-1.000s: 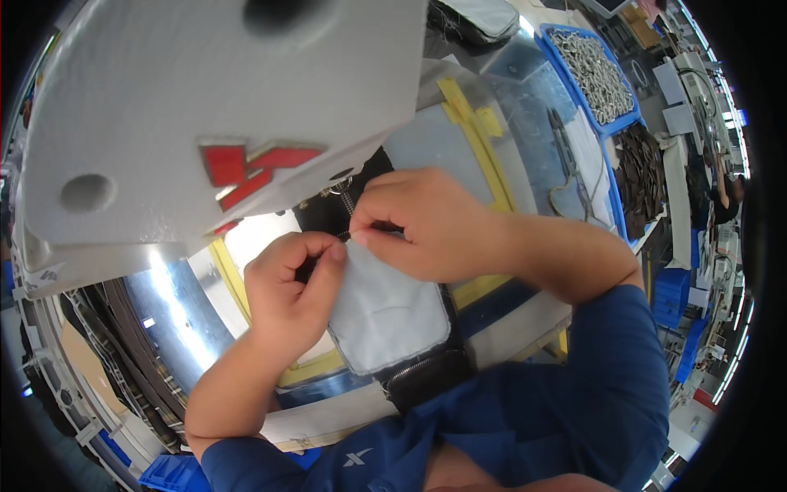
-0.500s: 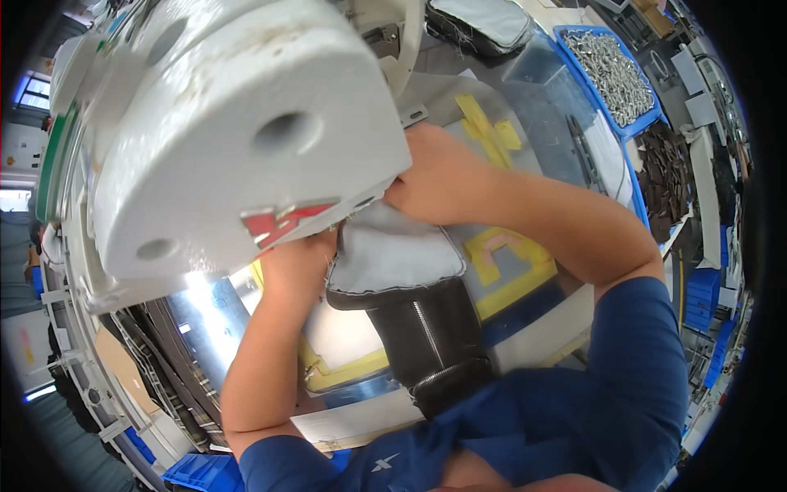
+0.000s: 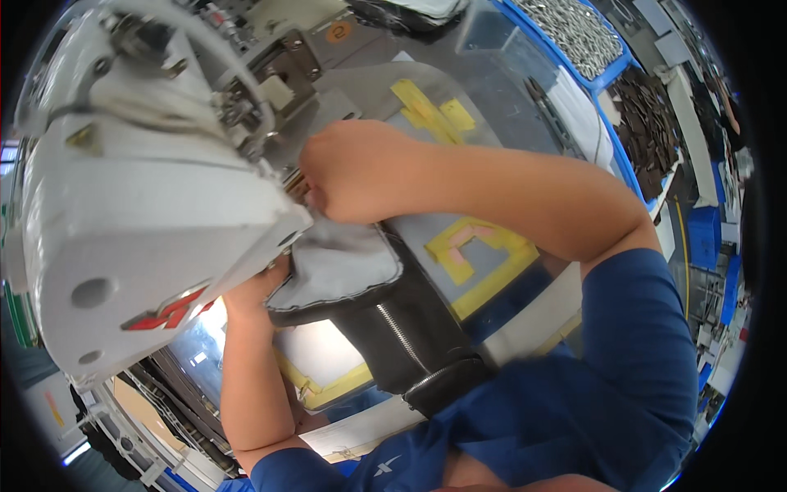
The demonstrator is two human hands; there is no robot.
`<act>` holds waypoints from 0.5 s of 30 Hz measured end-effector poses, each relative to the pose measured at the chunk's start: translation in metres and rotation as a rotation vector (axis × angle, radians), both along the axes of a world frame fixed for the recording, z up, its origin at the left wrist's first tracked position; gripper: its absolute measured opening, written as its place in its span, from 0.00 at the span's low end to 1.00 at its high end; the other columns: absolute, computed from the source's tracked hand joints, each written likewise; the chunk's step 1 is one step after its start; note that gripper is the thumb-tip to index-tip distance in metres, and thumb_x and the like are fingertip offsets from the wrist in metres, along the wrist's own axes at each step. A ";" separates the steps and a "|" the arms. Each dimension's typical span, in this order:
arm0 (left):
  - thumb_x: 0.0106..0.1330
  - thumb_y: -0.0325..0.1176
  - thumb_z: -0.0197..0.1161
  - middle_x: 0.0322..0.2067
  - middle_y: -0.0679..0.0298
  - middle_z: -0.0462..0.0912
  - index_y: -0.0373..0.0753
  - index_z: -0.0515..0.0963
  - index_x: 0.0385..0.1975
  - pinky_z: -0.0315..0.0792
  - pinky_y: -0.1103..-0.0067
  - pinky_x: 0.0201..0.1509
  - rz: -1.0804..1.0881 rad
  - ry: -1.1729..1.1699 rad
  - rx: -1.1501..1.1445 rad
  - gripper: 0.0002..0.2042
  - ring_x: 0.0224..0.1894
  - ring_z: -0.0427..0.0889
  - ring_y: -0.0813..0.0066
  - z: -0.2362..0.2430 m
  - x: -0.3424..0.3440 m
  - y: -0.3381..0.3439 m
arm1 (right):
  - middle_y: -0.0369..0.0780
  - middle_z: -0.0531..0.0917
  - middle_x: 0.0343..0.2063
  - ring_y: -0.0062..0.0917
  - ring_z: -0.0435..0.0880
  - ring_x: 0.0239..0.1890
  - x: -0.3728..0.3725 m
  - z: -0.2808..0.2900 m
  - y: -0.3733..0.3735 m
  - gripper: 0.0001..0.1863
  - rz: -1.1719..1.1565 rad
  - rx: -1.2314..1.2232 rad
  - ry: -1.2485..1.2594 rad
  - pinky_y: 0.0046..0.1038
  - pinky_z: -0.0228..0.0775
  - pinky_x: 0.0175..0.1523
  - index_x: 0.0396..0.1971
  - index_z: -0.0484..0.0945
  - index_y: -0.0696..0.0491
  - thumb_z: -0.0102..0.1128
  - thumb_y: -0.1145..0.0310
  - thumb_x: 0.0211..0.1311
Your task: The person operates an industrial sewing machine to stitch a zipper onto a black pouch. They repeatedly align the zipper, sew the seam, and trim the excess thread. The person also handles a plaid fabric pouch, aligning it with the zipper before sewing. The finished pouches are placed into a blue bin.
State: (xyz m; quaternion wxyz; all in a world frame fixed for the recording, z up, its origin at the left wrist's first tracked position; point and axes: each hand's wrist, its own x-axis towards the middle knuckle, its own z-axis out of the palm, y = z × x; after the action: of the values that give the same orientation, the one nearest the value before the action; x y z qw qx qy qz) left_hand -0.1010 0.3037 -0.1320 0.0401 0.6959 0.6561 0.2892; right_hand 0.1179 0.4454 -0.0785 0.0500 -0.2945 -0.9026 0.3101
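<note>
A black zippered bag piece (image 3: pixel 393 332) with a grey lining panel (image 3: pixel 344 261) lies across the sewing table, its near end against my shirt. Its far end reaches under the head of a white sewing machine (image 3: pixel 164 238). My right hand (image 3: pixel 361 170) is closed at the far edge of the lining, beside the needle area, with its knuckles up and its fingertips mostly hidden. My left hand (image 3: pixel 258 291) is at the left edge of the lining; the machine head covers its fingers.
Yellow tape (image 3: pixel 479 246) marks the table plate on both sides of the bag piece. At the far right stand a blue tray of metal parts (image 3: pixel 574 37) and a pile of dark brown pieces (image 3: pixel 643 123). Tweezers (image 3: pixel 551 111) lie beside the blue tray.
My view has shifted, so the machine head sits further left and its needle area shows more. My right hand, partly behind the head before, is now plainly visible. The bag piece appears slightly turned.
</note>
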 end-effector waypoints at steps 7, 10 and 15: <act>0.59 0.27 0.80 0.35 0.60 0.92 0.34 0.89 0.41 0.81 0.73 0.44 -0.069 -0.045 0.031 0.12 0.35 0.90 0.69 -0.002 -0.002 0.008 | 0.53 0.89 0.34 0.52 0.89 0.43 0.001 0.003 -0.001 0.13 0.013 -0.040 -0.022 0.48 0.82 0.47 0.33 0.88 0.62 0.63 0.66 0.59; 0.59 0.25 0.79 0.34 0.60 0.92 0.34 0.89 0.41 0.81 0.74 0.43 -0.050 -0.100 0.062 0.11 0.35 0.89 0.71 0.001 0.004 0.011 | 0.52 0.89 0.34 0.51 0.89 0.43 -0.001 0.002 -0.002 0.13 0.026 -0.031 -0.036 0.47 0.82 0.47 0.33 0.88 0.62 0.63 0.67 0.59; 0.59 0.23 0.78 0.34 0.60 0.92 0.34 0.89 0.40 0.81 0.74 0.43 -0.093 -0.090 0.071 0.10 0.35 0.89 0.71 0.005 0.003 0.011 | 0.52 0.89 0.34 0.50 0.89 0.43 0.000 0.012 -0.003 0.12 0.023 -0.053 -0.089 0.47 0.83 0.47 0.34 0.88 0.61 0.63 0.68 0.61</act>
State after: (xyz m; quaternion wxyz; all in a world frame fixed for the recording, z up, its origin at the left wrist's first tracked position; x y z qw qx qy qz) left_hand -0.0979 0.3146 -0.1271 0.0582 0.7130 0.6097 0.3412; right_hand 0.1174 0.4427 -0.0665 -0.0015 -0.2990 -0.8986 0.3212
